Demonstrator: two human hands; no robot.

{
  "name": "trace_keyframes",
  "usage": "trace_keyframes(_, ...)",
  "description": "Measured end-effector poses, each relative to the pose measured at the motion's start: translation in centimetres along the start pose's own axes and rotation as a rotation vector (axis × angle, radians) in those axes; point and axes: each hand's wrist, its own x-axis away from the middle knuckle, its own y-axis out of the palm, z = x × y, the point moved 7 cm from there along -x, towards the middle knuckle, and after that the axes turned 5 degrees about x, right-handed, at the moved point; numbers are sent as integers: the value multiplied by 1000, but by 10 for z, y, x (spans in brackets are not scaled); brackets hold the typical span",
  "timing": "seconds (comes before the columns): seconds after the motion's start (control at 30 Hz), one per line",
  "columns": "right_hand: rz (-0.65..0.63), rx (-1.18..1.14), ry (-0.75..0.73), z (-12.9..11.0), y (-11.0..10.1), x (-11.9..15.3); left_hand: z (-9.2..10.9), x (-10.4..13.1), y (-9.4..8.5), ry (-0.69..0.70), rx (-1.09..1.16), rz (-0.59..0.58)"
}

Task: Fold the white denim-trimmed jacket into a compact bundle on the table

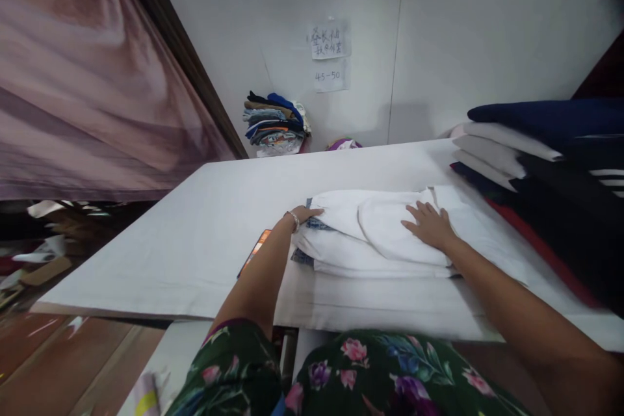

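Two bare hands were on one folded white garment (375,234) at the time of inspection. The left hand (306,214) lay at the garment's left end, fingers flat and tucked against the fold where a strip of blue fabric (312,223) showed beneath the white. A bracelet (294,219) was on that wrist. The right hand (429,225) rested palm down on the upper layer, fingers spread, pressing rather than gripping. Neither hand was closed round the cloth; both were open and well apart, one at each end of the bundle.

The garment lay directly between and beneath the hands, on a white table (195,253), its near edge toward the person's body. In my judgement it would handle as soft, light and limp: it would sag if lifted at one point, and the stacked layers could slide over one another. The soundest hold would appear to be at the two ends, under the lowest fold, so the layers rise together.

Just beyond the right hand, touching or nearly touching the garment's far end, stood a stack of folded clothes (550,169) in dark blue, white, black and red. Beside the left forearm lay a small orange-edged object (257,248), partly hidden; its kind could not be told. Well beyond both hands, against the wall, sat a smaller pile of folded clothing (275,123) under two paper notes (330,55).
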Motion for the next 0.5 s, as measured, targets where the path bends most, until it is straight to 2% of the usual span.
trace_keyframes(0.13,7,-11,2,2,-2,-2,-1,5,14,78,282,-304)
trace_keyframes(0.23,-20,-35,8,3,-8,-4,0,10,21,57,543,-463)
trace_keyframes(0.3,16,-58,5,1,-15,-5,1,11,21,42,638,-474)
trace_keyframes(0.37,66,-87,-16,-3,-19,-4,4,9,16,49,636,-412)
trace_keyframes(0.5,28,-60,-68,-16,-5,-1,12,9,5,62,632,-322)
